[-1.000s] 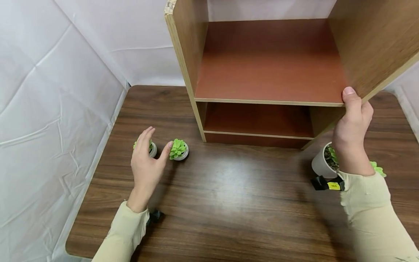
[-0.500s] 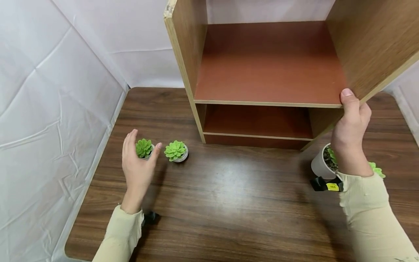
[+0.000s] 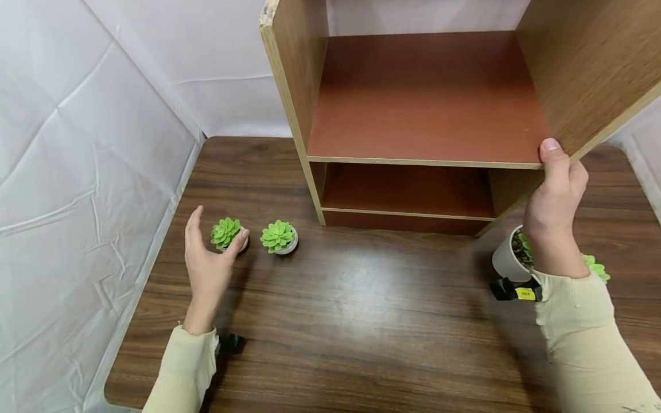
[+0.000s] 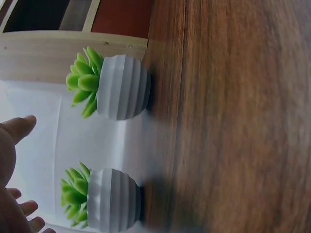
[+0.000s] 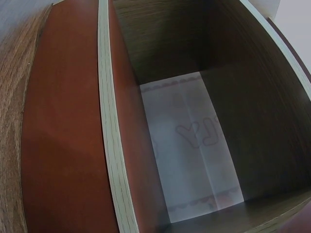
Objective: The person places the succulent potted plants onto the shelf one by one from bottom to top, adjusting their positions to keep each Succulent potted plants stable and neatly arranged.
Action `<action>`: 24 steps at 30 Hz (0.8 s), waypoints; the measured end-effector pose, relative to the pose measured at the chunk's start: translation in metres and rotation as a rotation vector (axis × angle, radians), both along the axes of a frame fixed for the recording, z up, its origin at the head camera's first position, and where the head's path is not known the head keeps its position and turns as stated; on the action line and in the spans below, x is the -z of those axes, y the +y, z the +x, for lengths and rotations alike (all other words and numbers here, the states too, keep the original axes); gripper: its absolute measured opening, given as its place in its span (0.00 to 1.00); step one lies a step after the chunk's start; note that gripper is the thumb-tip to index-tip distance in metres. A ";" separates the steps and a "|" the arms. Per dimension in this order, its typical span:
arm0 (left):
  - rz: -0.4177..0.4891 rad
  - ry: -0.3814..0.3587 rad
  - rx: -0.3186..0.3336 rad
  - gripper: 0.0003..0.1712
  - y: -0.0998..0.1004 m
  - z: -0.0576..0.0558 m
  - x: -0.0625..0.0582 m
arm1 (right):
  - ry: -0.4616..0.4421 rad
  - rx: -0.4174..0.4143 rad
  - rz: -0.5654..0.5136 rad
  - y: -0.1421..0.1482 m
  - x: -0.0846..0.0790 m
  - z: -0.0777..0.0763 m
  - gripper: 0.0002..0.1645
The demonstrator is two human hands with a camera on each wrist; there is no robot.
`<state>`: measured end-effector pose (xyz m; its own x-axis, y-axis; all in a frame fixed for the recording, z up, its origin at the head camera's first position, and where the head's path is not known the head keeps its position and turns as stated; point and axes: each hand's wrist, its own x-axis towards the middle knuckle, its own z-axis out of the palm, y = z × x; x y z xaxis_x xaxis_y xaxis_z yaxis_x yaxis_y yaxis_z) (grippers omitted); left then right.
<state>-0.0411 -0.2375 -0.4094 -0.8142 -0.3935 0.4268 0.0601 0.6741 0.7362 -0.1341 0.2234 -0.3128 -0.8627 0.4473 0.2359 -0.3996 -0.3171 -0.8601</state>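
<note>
My left hand (image 3: 206, 267) is held with thumb and fingers spread around the left of two small potted succulents (image 3: 225, 232), above its leaves. In the left wrist view its fingertips (image 4: 28, 208) are apart from that plant's ribbed grey pot (image 4: 114, 200). The second succulent (image 3: 277, 235) stands just to the right, in a matching pot (image 4: 124, 87). My right hand (image 3: 555, 212) grips the front right of a wooden shelf unit (image 3: 418, 163), thumb on the middle board, its other fingers hidden behind the side panel.
A white pot (image 3: 508, 258) with dark filling and green leaves stands partly behind the right forearm, with more green leaves (image 3: 596, 268) past the sleeve. White cloth (image 3: 103, 172) hangs along the left and back of the brown wood-grain table (image 3: 361, 332).
My left hand has moved left, from between the two succulents to around the left one, which now shows more fully. The right hand keeps its hold on the shelf unit.
</note>
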 end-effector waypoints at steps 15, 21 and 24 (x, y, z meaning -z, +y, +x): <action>0.105 -0.122 0.111 0.59 -0.015 -0.006 0.006 | 0.014 0.042 -0.017 0.004 -0.006 0.001 0.17; 0.114 -0.183 0.209 0.57 -0.029 -0.008 0.012 | 0.001 0.049 -0.008 0.005 -0.006 0.002 0.17; 0.116 -0.205 0.242 0.55 -0.034 -0.008 0.013 | 0.001 0.053 -0.016 0.005 -0.006 0.002 0.17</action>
